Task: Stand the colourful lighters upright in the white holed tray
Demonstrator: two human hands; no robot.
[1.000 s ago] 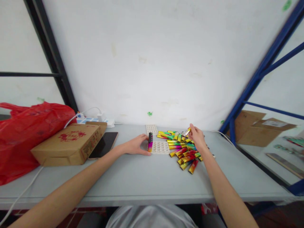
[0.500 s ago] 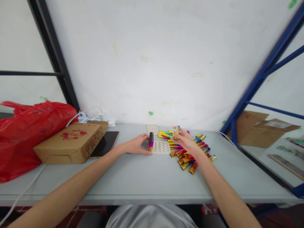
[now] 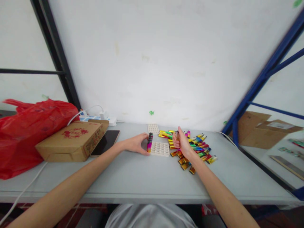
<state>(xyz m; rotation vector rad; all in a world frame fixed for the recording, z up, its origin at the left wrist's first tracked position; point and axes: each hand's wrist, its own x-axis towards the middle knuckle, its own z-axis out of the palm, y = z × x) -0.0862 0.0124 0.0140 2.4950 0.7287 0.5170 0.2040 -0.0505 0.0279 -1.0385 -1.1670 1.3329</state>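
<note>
A white tray with rows of round holes (image 3: 160, 148) lies on the table. Along its left edge stands a row of several shiny tubes (image 3: 149, 146), purple to gold with dark tops. My left hand (image 3: 136, 144) curves round that end, thumb at the front corner and fingers at the back, holding the tray. To the right, my right hand (image 3: 182, 142) is closed round one upright metallic tube (image 3: 177, 134), its upper end showing above the curled fingers. Below and around this hand lies a loose pile of similar gold, red, green and blue tubes (image 3: 185, 161).
A second white holed tray (image 3: 153, 128) sits near the wall. On the left are a dark phone or tablet (image 3: 106, 143), a cardboard box (image 3: 68, 142), a red plastic bag (image 3: 35, 133) and a power strip (image 3: 111, 121). Blue rack posts (image 3: 235, 131) stand at the right.
My right hand has drawn its fingers in round the tube, turning it so the thumb points up. My left hand stays at the tray. The view has shifted slightly.
</note>
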